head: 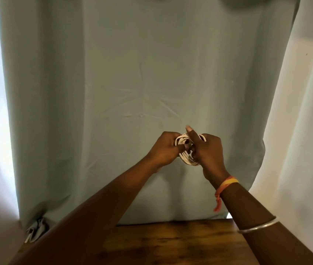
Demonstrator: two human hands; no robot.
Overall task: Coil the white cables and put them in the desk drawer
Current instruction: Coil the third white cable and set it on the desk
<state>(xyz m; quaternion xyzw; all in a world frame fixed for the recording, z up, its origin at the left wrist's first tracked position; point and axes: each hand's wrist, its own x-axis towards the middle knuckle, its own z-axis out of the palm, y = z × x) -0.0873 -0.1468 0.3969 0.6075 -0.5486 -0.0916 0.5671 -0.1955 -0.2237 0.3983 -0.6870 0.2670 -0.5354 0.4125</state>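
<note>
Both hands up in front of the chest, working the same bundle: left hand [166,150] has its fingers curled round the left side of the white cable coil [185,153], right hand [208,152] grips the right side with the index finger sticking up. Coil is held in the air between them, several loops visible, above the wooden desk [171,243] and in front of a grey-green curtain [132,83]. Looks like the coiling step, near its end; can't see a loose tail. Next: tuck the end so loops hold, then find the drawer, which isn't in view.
</note>
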